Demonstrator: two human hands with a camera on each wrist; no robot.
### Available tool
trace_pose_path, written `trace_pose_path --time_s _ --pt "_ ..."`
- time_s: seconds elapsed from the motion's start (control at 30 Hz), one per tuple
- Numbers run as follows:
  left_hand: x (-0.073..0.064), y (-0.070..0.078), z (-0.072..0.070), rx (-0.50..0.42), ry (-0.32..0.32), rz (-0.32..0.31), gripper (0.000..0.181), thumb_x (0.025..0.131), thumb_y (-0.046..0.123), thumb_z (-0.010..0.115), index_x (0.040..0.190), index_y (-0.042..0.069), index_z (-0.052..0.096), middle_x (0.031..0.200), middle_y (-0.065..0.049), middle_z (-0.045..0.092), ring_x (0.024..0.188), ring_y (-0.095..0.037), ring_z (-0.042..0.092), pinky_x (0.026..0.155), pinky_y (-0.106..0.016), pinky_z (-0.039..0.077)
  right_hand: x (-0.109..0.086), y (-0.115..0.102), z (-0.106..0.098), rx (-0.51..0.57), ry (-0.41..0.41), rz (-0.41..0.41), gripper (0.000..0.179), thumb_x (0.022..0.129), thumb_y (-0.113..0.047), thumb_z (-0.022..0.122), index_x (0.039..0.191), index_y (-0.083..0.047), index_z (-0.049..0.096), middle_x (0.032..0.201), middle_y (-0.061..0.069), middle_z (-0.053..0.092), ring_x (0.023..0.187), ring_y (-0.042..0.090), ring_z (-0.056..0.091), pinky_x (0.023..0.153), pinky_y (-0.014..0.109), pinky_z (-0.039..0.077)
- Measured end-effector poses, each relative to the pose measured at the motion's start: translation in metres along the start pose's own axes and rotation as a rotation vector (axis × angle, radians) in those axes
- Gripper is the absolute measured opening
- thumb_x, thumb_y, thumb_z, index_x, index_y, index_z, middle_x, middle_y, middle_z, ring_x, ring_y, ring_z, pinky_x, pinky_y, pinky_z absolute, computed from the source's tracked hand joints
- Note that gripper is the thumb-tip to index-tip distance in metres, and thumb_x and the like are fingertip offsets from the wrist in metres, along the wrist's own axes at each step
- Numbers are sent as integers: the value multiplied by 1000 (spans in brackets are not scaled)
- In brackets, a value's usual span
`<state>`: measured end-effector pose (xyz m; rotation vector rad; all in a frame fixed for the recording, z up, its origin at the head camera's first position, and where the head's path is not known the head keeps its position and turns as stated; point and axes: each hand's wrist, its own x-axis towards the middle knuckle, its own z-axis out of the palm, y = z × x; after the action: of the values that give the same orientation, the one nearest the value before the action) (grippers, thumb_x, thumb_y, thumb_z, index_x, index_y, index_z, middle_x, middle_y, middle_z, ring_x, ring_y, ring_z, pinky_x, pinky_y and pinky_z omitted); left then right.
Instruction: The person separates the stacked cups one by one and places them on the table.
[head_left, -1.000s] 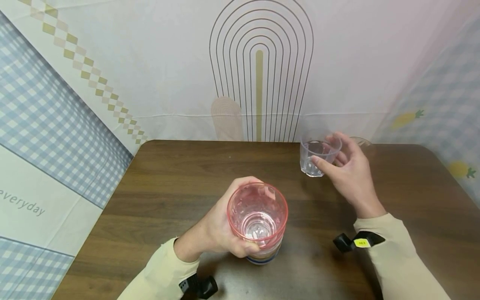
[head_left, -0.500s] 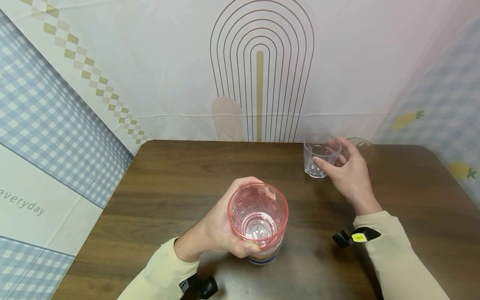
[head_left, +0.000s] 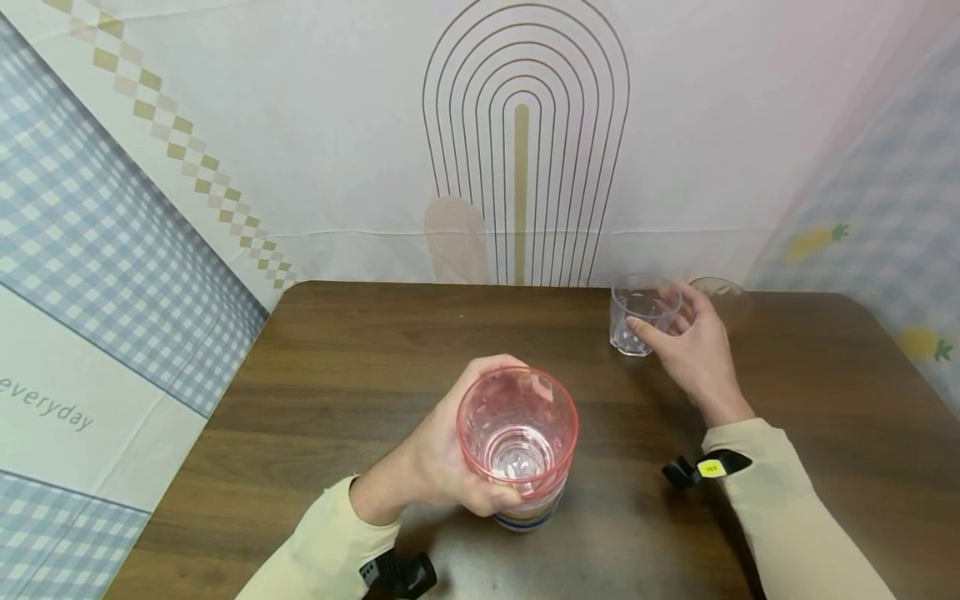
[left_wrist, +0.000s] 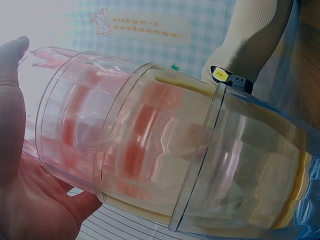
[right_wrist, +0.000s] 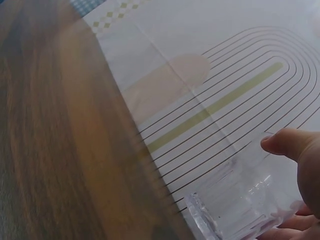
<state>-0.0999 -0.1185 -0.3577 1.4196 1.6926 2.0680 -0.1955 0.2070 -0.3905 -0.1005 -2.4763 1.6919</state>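
Observation:
My left hand (head_left: 442, 450) grips a stack of nested plastic cups (left_wrist: 160, 145) near its top. The uppermost cup (head_left: 517, 433) has a pink rim; the left wrist view shows clear, yellowish and blue-tinted cups below it. Toward the back right of the table, my right hand (head_left: 701, 350) holds a clear faceted cup (head_left: 633, 329), thumb on the near side and fingers round the far side. The cup stands upright with its base at the tabletop in the head view. The right wrist view shows the thumb (right_wrist: 285, 142) along the cup's wall.
A second clear cup (head_left: 723, 287) shows partly behind the right hand at the table's back edge. The dark wooden table (head_left: 360, 333) meets a patterned white cloth (head_left: 337, 125) at the back, with checked cloth (head_left: 112, 192) on the left.
The right hand has moved the clear cup slightly right and down toward the tabletop. My left hand and the stack have stayed nearly in place.

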Motion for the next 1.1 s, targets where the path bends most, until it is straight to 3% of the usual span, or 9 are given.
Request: trace_pose_path --time_s 0.2,0.73,0.9,1.1 --pt "0 0 1 -1 0 -1 98 70 -4 88 149 -8 29 133 -47 47 133 -22 60 118 -47 55 4 9 2 6 -10 28 100 98 -28 82 172 -6 17 175 17 33 159 42 39 129 58 38" --pt "1 0 0 22 12 -13 99 70 -4 89 149 -9 30 133 -45 50 133 -21 60 120 -43 52 16 29 10 14 9 34 99 101 -21 77 171 -1 10 179 19 21 161 45 30 131 58 32" --pt "1 0 2 -12 12 -11 100 69 -5 88 149 -9 29 133 -48 47 134 -22 60 119 -45 53 15 30 10 -23 -12 42 102 104 -28 74 172 -1 4 180 22 15 162 47 25 133 59 28" --pt "1 0 3 -29 12 -8 100 69 -5 88 150 -9 29 134 -48 46 133 -24 60 117 -45 55 13 33 12 -51 -21 73 101 105 -37 72 171 3 8 178 25 19 161 48 28 132 58 31"
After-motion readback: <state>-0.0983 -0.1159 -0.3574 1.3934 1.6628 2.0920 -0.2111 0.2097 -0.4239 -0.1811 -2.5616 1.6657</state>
